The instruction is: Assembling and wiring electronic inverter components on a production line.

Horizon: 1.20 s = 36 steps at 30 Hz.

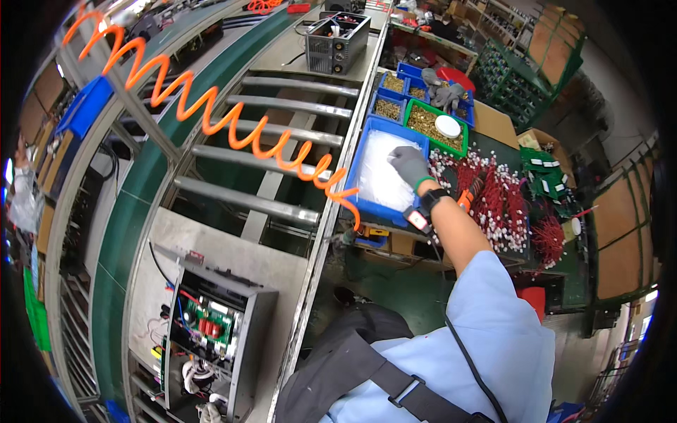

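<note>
My right hand (410, 168), in a grey glove with a dark watch on the wrist, reaches over a blue bin (379, 209). A pile of thin white strips (381, 169), like cable ties, fills that bin. The fingers are curled down against the pile, and whatever they hold is hidden. At the lower edge, a light grey gloved hand, seemingly my left hand (209, 413), shows only in part beside an opened metal device housing (255, 345). Its fingers cannot be made out. Inside the housing are a green circuit board (218, 326) and wires.
An orange coiled hose (233, 127) hangs across the roller conveyor (247, 201). Another device housing (337, 44) stands farther along. Right of the blue bin are a green bin of brass-coloured parts (430, 125), red wire bundles (493, 204), an orange-handled tool (471, 192) and green boards (546, 173).
</note>
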Each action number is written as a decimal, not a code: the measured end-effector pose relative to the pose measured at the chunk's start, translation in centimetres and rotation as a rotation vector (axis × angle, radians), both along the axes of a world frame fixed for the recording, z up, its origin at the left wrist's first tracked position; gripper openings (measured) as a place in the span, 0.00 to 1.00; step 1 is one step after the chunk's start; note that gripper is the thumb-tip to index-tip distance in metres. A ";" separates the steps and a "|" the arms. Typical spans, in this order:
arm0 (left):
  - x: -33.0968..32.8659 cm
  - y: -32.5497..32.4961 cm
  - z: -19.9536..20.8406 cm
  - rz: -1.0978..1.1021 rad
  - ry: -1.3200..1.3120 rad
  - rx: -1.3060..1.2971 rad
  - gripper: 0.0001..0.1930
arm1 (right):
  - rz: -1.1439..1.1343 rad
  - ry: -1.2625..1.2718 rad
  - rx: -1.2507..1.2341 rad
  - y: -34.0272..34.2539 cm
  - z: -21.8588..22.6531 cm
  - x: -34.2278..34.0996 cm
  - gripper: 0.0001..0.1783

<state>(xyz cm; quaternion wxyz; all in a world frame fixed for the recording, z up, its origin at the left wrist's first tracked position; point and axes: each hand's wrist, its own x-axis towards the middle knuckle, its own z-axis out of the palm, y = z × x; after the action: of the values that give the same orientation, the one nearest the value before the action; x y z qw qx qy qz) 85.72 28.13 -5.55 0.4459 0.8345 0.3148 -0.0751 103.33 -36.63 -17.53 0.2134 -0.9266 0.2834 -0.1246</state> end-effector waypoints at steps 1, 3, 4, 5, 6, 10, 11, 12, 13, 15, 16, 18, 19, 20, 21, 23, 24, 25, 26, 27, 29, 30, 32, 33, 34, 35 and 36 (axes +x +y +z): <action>0.3 -0.2 -0.1 -0.023 -0.003 0.026 0.20 | 0.000 0.052 0.004 -0.2 -0.8 2.2 0.15; 0.6 1.1 -2.1 0.040 0.026 0.047 0.21 | -0.018 0.142 -0.027 -0.4 -2.6 6.1 0.14; 1.0 0.3 -1.7 0.081 0.039 0.052 0.21 | -0.028 0.193 -0.050 -0.1 -3.0 7.5 0.15; 1.0 -0.7 -1.0 0.082 0.057 0.083 0.24 | -0.040 0.244 -0.073 0.1 -3.3 8.7 0.15; 1.4 -0.9 -1.1 0.066 0.098 0.191 0.26 | -0.051 0.298 -0.097 0.4 -3.7 9.6 0.15; 0.7 -2.2 -1.3 0.060 0.057 0.385 0.25 | 0.049 0.202 0.030 -3.4 -4.3 10.5 0.14; 0.6 -2.4 -1.3 0.091 0.037 0.379 0.26 | 0.060 0.132 0.162 -4.0 -3.6 10.1 0.13; 0.6 -2.7 -1.6 0.114 0.019 0.363 0.26 | 0.062 0.064 0.284 -5.0 -2.9 9.3 0.11; 0.9 -3.6 -1.6 0.133 0.011 0.382 0.26 | 0.064 -0.002 0.401 -6.0 -2.6 8.7 0.10; 1.2 -3.7 -2.3 0.115 0.010 0.521 0.26 | 0.042 -0.131 0.538 -8.2 -3.4 8.2 0.08; 1.5 -3.4 -2.6 0.158 0.022 0.476 0.26 | 0.034 -0.201 0.602 -9.1 -3.3 8.1 0.07; 1.3 -3.1 -3.1 0.274 -0.017 0.345 0.25 | -0.028 -0.279 0.678 -10.5 -3.2 7.5 0.06; 1.2 -3.2 -2.8 0.257 -0.028 0.375 0.24 | -0.074 -0.296 0.704 -10.2 -1.7 7.2 0.05; 0.9 -2.7 -3.4 0.222 -0.037 0.416 0.24 | -0.120 -0.312 0.730 -9.9 -0.8 7.0 0.05; 0.6 -1.3 -4.2 0.180 -0.052 0.458 0.24 | -0.108 -0.384 0.707 -10.8 -0.8 6.8 0.05; 0.3 1.9 -6.2 0.063 -0.085 0.605 0.24 | -0.117 -0.638 0.752 -12.5 0.2 5.9 0.06; -0.1 3.2 -7.0 0.032 -0.073 0.636 0.25 | -0.116 -0.762 0.774 -12.7 0.7 5.6 0.07; 0.7 1.0 -5.4 0.085 -0.072 0.579 0.25 | -0.083 -0.876 0.746 -11.3 2.6 5.6 0.08; 1.0 -0.6 -4.1 0.140 -0.070 0.522 0.25 | -0.046 -0.987 0.720 -10.1 4.9 5.3 0.08; -0.7 3.5 -6.7 0.290 -0.202 0.330 0.21 | 0.127 -1.062 0.678 -8.4 8.4 4.9 0.08; -0.9 6.0 -7.4 0.318 -0.473 0.079 0.17 | 0.269 -1.108 0.689 -2.3 14.0 3.7 0.09; -0.6 2.9 -5.1 0.264 -0.643 0.026 0.16 | 0.312 -1.096 0.771 4.7 17.5 2.8 0.09; 2.0 -3.7 1.1 0.129 -0.758 -0.183 0.21 | 0.521 -0.976 0.977 16.1 20.6 0.5 0.09; 2.8 -3.1 -0.1 -0.048 -0.787 -0.333 0.30 | 0.655 -0.881 0.994 21.7 19.7 -0.2 0.07; 4.6 -4.1 2.1 -0.329 -0.565 -0.209 0.42 | 0.750 -0.799 0.977 26.2 18.8 -1.3 0.06; 4.7 -4.0 1.3 -0.438 -0.567 -0.342 0.48 | 0.883 -0.538 1.229 31.6 18.0 -2.5 0.04; 5.5 -4.2 3.2 -0.630 -0.552 -0.372 0.50 | 1.007 -0.370 1.352 36.6 17.0 -3.7 0.03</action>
<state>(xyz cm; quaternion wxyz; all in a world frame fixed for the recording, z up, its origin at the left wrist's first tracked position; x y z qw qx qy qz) 91.26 23.89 -2.34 0.6107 0.7842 -0.1037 -0.0370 99.62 -0.04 -0.54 0.7916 -0.5808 -0.1872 0.0314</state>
